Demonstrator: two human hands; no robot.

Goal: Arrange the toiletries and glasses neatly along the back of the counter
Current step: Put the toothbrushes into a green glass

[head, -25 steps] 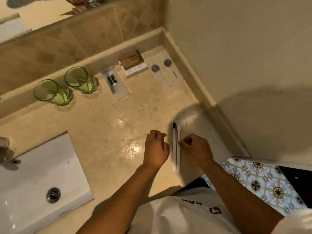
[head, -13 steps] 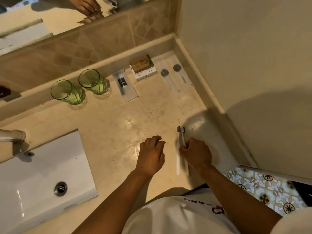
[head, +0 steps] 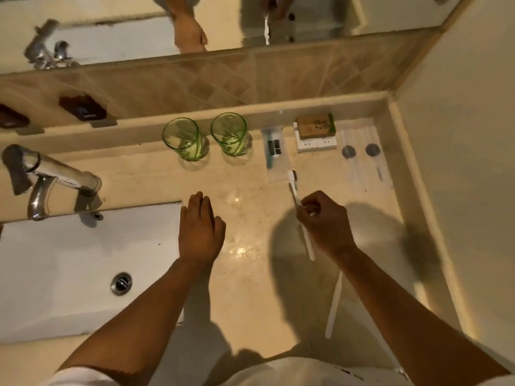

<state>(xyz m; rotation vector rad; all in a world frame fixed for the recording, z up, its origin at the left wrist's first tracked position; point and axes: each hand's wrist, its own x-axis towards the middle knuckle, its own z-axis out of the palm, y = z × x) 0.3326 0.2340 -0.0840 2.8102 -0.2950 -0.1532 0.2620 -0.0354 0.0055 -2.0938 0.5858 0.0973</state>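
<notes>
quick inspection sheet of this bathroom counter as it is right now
surface: beige stone counter, glossy, shadowed
job's things: two green glasses upright at back; sachet, boxes, packets beside them; second toothbrush lying near front edge
clutter: nothing seen
grippers: right hand grips a white toothbrush; left hand open, empty
cables: nothing seen
surroundings: sink, tap, mirror

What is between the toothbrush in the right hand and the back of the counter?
The toothbrush held by the right hand points at the flat packet lying directly behind it; the green glasses stand off to the left.
</notes>
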